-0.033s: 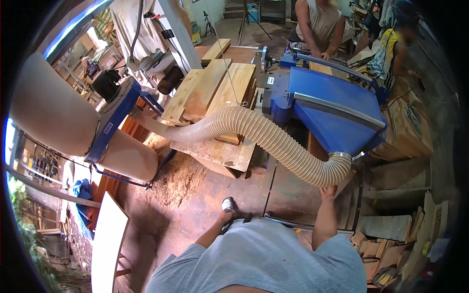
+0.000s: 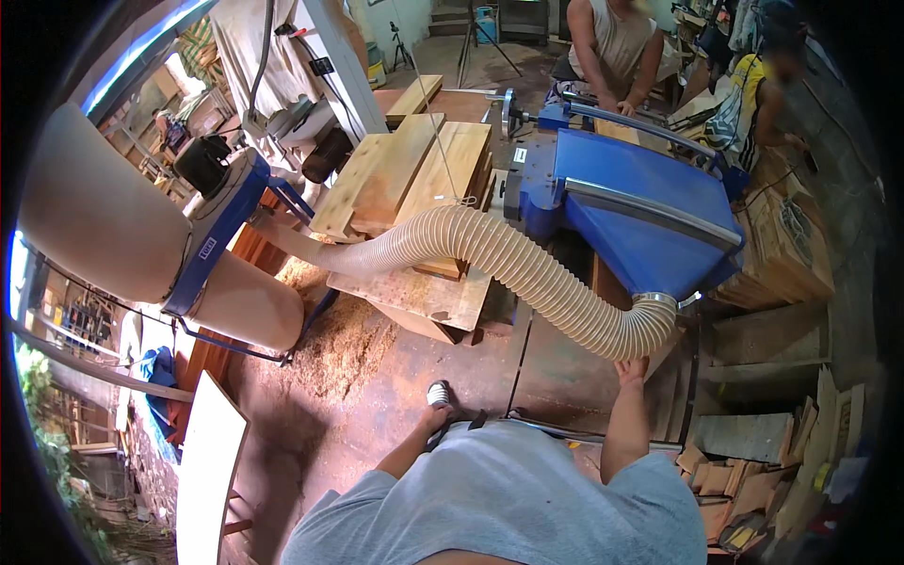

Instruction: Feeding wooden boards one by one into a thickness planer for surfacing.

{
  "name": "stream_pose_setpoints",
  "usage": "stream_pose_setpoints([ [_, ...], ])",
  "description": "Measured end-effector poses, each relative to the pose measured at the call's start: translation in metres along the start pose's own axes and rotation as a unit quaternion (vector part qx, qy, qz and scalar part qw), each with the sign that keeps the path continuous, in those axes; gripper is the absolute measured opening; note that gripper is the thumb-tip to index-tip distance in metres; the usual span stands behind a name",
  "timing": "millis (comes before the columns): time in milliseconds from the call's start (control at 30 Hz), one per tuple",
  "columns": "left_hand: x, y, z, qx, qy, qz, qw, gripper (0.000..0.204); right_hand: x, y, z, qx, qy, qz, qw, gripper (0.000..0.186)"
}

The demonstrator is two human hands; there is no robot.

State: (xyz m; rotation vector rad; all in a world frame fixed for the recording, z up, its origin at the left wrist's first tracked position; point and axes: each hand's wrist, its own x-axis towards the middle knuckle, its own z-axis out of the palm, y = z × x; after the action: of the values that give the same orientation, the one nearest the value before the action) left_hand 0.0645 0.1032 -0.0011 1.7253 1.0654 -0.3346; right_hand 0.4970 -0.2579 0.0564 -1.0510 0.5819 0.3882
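A ribbed, see-through dust hose (image 2: 527,273) arches from the dust collector (image 2: 215,245) at the left to the blue hood (image 2: 650,235) of a planer-like machine, where a metal clamp (image 2: 655,299) rings its end. My right hand (image 2: 631,369) is at the underside of the hose's lowest bend, close to that clamp. Its fingers reach up against the ribs and hold there, their tips partly hidden by the hose. My left hand (image 2: 437,414) hangs low beside my body, just over my shoe (image 2: 439,392). It touches no visible object, and its fingers are too small to make out.
Wooden boards (image 2: 386,179) are stacked on a stand beneath the hose. Wood shavings (image 2: 353,348) cover the floor near the collector. One person (image 2: 617,56) leans over the machine's far side; another (image 2: 758,104) is at the right. Offcuts (image 2: 744,490) and a white panel (image 2: 209,471) flank me.
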Motion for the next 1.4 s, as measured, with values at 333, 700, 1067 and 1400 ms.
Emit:
stream_pose_setpoints([
  [333,0.004,0.014,-0.002,-0.019,-0.008,-0.012,1.000,0.037,-0.009,0.012,-0.042,-0.048,-0.009,0.029,0.998,0.055],
  [700,0.031,-0.013,0.003,0.017,-0.029,-0.015,0.999,0.043,-0.064,0.001,-0.034,-0.069,0.022,0.033,0.997,0.057],
  [1067,0.035,-0.009,-0.002,-0.006,-0.047,-0.013,0.999,0.042,-0.069,-0.065,-0.053,-0.438,-0.026,0.088,0.894,0.058],
  [1400,0.042,-0.010,0.002,-0.025,-0.027,-0.001,0.999,0.031,0.053,-0.027,-0.083,-0.345,-0.086,-0.110,0.928,0.068],
])
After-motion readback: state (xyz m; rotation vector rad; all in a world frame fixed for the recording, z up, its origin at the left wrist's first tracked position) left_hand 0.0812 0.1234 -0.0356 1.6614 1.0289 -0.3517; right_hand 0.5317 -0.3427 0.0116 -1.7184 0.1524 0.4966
